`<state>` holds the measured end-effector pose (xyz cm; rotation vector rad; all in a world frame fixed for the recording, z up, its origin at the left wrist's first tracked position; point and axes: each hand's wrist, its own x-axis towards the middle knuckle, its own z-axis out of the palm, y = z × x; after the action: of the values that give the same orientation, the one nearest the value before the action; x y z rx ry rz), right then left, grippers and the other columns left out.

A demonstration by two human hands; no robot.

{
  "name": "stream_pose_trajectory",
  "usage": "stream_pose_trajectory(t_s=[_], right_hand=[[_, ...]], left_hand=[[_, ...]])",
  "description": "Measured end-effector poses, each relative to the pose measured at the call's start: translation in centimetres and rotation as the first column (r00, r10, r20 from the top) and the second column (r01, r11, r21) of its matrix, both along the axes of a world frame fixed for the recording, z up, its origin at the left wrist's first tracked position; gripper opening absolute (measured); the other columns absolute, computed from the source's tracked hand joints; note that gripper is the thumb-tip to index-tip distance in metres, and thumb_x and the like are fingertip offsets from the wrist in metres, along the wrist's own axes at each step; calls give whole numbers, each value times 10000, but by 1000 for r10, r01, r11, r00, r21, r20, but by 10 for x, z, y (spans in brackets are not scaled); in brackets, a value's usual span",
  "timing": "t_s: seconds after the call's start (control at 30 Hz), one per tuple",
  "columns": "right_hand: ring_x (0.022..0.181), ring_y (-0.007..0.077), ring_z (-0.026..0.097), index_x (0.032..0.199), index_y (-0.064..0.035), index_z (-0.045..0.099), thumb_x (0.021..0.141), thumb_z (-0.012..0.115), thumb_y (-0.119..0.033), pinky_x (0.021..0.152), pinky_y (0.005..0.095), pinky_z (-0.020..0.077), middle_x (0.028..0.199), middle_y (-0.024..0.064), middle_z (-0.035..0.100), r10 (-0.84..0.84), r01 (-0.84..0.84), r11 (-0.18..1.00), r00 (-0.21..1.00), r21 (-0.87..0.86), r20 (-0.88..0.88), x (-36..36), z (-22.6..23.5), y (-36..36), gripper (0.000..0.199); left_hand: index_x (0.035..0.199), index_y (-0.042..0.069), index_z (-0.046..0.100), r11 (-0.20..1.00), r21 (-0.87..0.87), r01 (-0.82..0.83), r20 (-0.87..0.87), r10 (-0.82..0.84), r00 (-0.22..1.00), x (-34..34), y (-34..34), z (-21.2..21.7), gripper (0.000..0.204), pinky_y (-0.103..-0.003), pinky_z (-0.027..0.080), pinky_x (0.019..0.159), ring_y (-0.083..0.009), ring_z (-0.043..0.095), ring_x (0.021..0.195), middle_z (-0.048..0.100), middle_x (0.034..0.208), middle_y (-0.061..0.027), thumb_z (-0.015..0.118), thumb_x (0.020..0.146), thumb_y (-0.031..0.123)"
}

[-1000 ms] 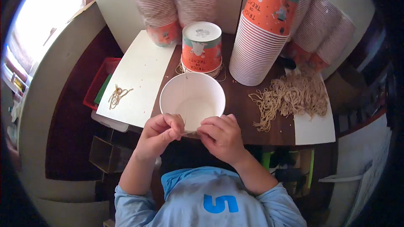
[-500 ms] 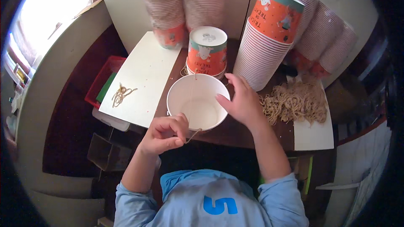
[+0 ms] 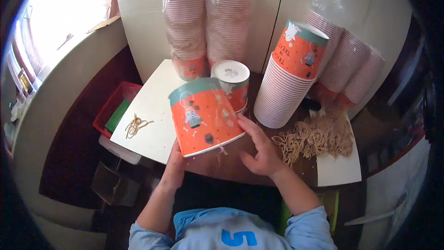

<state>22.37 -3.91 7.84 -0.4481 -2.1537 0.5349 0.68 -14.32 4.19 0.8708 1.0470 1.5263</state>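
Observation:
An orange and green paper bucket (image 3: 203, 118) is upside down and tilted above the table, its white rim toward me. My left hand (image 3: 175, 169) grips it at the rim's lower left; most of its fingers are hidden. The fingers of my right hand (image 3: 260, 150) touch the bucket's right edge, while the thumb stands apart. A short bit of string (image 3: 223, 150) hangs at the rim between my hands. Just behind, another upturned paper bucket (image 3: 231, 71) stands on the table, partly covered by the held one.
A tall stack of nested buckets (image 3: 282, 95) rises at the right, beside a heap of tan strings (image 3: 319, 136). Bagged stacks (image 3: 187, 23) stand at the back, with more bagged stacks (image 3: 344, 60) far right. Loose string (image 3: 136, 126) lies on a white board (image 3: 155, 97). A red crate (image 3: 104, 115) sits lower left.
The bucket has gone from mouth-up to upside down and tilted. My left hand has moved from the string to the rim; my right hand has shifted lower. The view has tilted up.

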Motion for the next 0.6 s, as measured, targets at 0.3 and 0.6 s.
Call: stream_pose_trajectory(t_s=[0.3,0.6], right_hand=[[1305,251,330,1410,17,217,879,580,-330,1086,349,241,1392,180,356,209,-293,909,936,-297,-282,-37,48,89,730],[1241,255,428,1394,-7,263,829,659,-303,1039,343,325,1337,176,440,-150,75,934,970,-349,-193,-59,-44,177,750]], left_hand=[[1423,-9,166,862,504,-57,-702,447,554,-49,118,27,1041,-381,314,1058,-298,349,1306,374,1378,-223,806,667,311],[1347,-29,264,820,573,-16,-391,290,873,-16,208,-26,902,-382,367,1016,-265,456,1200,466,1260,-171,813,672,209]])
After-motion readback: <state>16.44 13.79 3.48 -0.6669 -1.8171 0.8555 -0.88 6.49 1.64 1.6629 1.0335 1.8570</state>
